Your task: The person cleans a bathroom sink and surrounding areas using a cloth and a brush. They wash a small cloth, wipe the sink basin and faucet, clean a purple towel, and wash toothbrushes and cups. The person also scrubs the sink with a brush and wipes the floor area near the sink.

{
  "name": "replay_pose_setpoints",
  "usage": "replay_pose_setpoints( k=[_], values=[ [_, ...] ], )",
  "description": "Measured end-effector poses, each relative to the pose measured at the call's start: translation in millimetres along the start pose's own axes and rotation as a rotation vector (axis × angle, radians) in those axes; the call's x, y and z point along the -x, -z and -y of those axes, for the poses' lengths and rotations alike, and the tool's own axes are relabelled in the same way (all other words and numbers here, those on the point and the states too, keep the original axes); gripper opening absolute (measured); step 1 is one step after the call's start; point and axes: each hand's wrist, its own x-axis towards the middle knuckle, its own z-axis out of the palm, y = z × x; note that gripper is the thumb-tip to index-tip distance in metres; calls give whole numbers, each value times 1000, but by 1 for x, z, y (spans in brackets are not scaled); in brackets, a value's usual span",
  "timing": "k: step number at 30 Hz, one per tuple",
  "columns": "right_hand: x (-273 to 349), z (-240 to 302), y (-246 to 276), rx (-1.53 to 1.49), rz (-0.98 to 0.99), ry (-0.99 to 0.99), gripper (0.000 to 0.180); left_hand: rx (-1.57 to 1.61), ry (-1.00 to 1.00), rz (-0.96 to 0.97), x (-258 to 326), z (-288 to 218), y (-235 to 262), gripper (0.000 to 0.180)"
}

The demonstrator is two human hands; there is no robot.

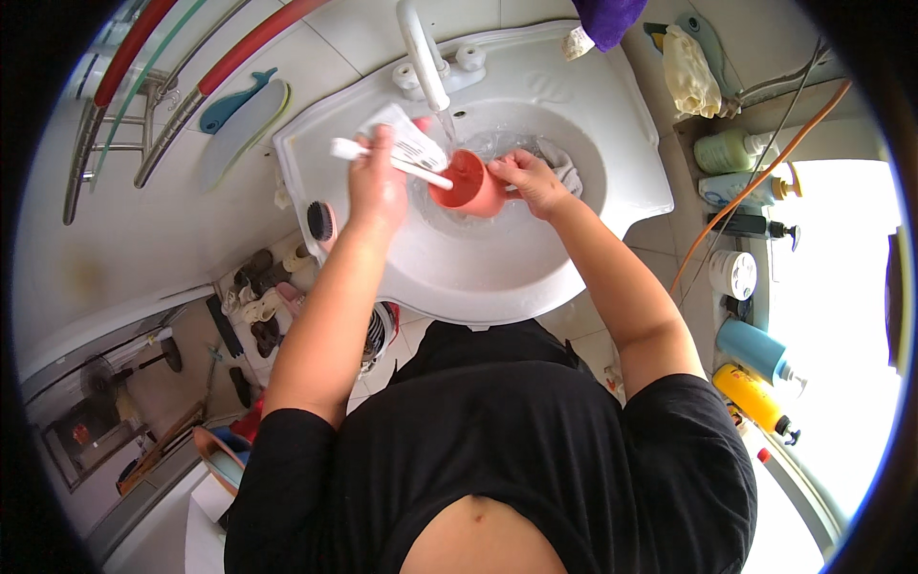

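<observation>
In my left hand are a flat white tube with dark print and a slim white stick that looks like a toothbrush. The stick's lower end reaches over the rim of a coral-coloured cup. My right hand grips this cup by its handle side, with the cup tilted and its mouth facing up and left. A thin stream of water falls from the white faucet near the cup's far rim. Below the cup, water and a whitish cloth lie in the white sink.
A hairbrush rests on the sink's left edge. Pump bottles, among them a blue one and a yellow one, line the right ledge. A purple cloth hangs at the back. Red-and-metal rails stand at the upper left.
</observation>
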Motion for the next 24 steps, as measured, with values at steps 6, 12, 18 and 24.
replay_pose_setpoints(
  k=[6, 12, 18, 24],
  values=[
    [6, 0, -8, -302, -16, 133, 22, 34, -290, -87, 2, -50, 19, 35],
    [-10, -19, -20, -52, 43, 59, 32, -24, -168, -177, 10, -28, 43, 34],
    [-4, -17, -21, -148, 72, 105, 20, -63, -98, -120, 22, -12, 62, 29],
    [25, 2, -31, -270, 190, 329, 20, -156, -78, -87, 32, -8, 71, 27]
  ],
)
